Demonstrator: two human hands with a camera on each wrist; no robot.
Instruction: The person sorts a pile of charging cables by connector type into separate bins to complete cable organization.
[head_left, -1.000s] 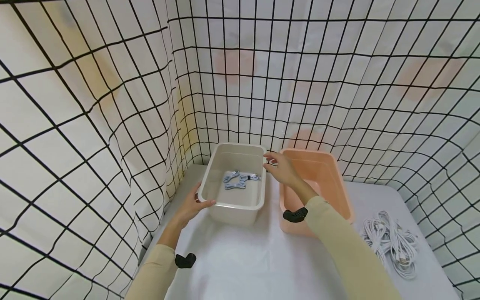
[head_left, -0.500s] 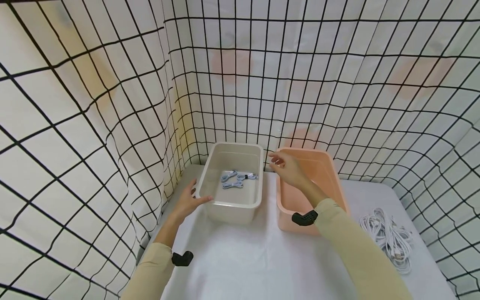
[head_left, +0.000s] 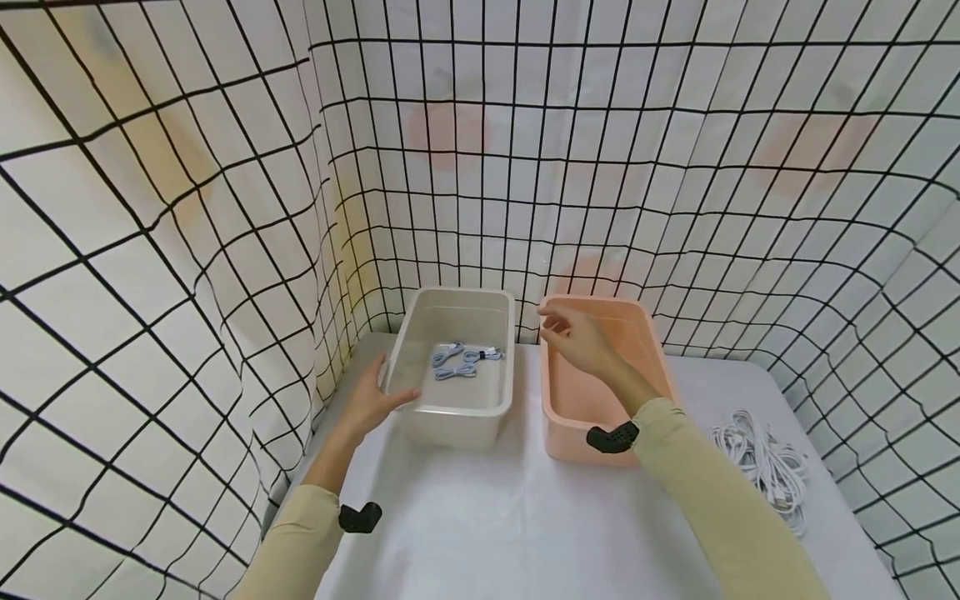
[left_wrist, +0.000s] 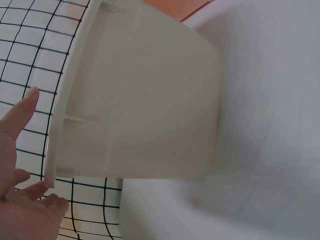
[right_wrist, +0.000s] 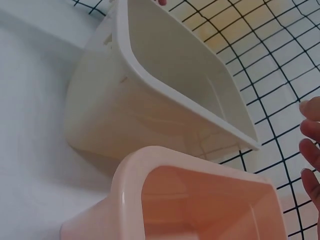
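My left hand (head_left: 369, 402) is at the front left corner of an off-white plastic bin (head_left: 459, 411), thumb over the front rim and fingers outside the left wall. In the left wrist view its thumb and fingers spread loosely on either side of the bin's rim (left_wrist: 57, 125). Several small bundles of light blue cable (head_left: 455, 372) lie on the bin's floor, one with a black tie. Over the left rim of a peach plastic bin (head_left: 596, 400) hovers my right hand (head_left: 581, 337), fingers loosely bent, nothing in them. The right wrist view catches only its fingertips (right_wrist: 311, 145).
On the right of the white-covered table (head_left: 480, 517) lies a heap of coiled white cables (head_left: 761, 467). Black wire grid (head_left: 525, 167) with white sheeting behind it stands at the back and both sides. A narrow gap separates the two bins.
The right hand has drawn away from the off-white bin's right rim to above the peach bin. The left hand's hold on the corner has loosened. The head view has turned slightly right.
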